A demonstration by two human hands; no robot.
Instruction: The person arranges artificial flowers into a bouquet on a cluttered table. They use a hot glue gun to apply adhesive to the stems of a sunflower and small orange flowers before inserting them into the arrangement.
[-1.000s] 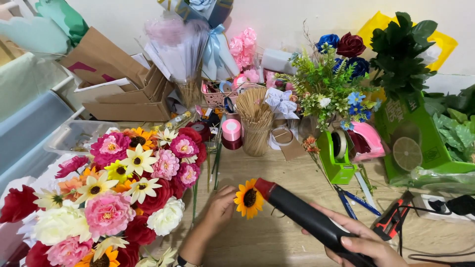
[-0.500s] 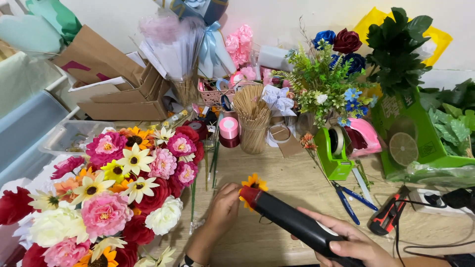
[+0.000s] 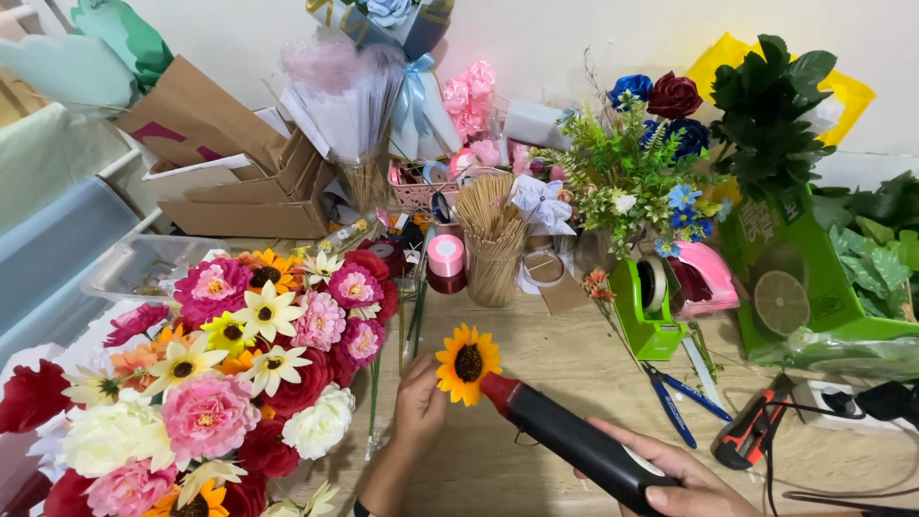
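Two hands are busy over a wooden table (image 3: pixel 574 383). The left hand (image 3: pixel 419 407) holds a small sunflower (image 3: pixel 467 363), with its fingers pinched together on the flower from behind. The sunflower is up in the air, just above the table, in front of the person. Its yellow petals and dark middle face up at the camera.

The right hand (image 3: pixel 670 474) is wrapped tight around a black glue gun (image 3: pixel 565 442). The red tip of the gun touches the edge of the sunflower, low on its right side.

The sunflower looks very light and soft, like cloth or paper. Its petals would bend or crush with a hard squeeze, so a gentle pinch from the back or the base is best. I cannot see a stem, because the fingers hide that part. The glue gun looks hard and heavier, and it fits a full grip around its body. Its tip may be hot, so fingers should stay away from it.

A big bunch of flowers (image 3: pixel 220 383) in pink, red, white and yellow lies to the left. A cup of wooden sticks (image 3: pixel 490 244) stands behind the sunflower, beside a pink ribbon roll (image 3: pixel 445 260). Blue pliers (image 3: pixel 675 397) lie to the right, near a green tape holder (image 3: pixel 646 306).
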